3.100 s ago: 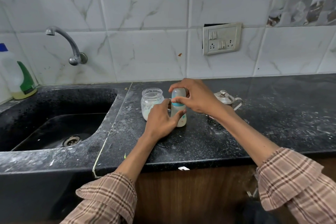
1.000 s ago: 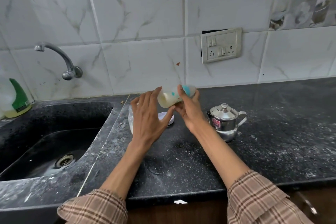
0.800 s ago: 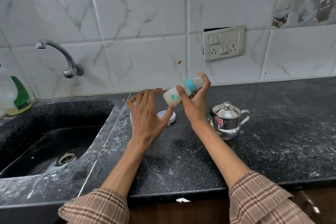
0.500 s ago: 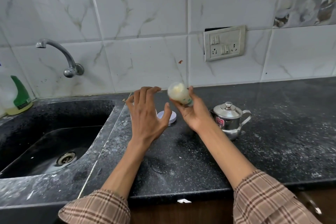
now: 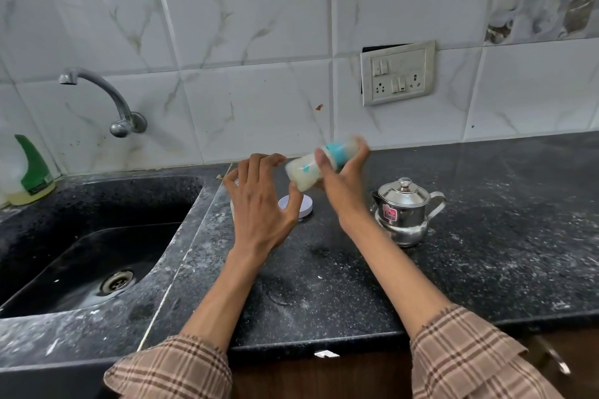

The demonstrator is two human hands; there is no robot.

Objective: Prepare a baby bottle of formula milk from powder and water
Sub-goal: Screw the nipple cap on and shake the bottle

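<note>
So the right hand [image 5: 343,181] has a grip round the baby bottle [image 5: 321,165], thumb across the front near the teal collar [image 5: 335,152], fingers behind it. The bottle is lifted above the table [image 5: 356,285] and tilted almost sideways, cap end pointing up and right toward the wall, base down-left. It's blurry, but the lower part looks milky white inside.

The left hand [image 5: 262,204] is just beside the bottle's base, fingers spread and relaxed, holding nothing; can't tell if the thumb actually touches the bottle.

Under and behind that hand a white lid [image 5: 306,204] lies flat on the table, and a bit of a clear jar [image 5: 234,185] peeks out past the fingers. A small steel kettle [image 5: 402,210] with its lid on stands right of the right wrist. The sink [image 5: 97,253] is on the left, with a tap [image 5: 107,100] on the wall above it.
</note>
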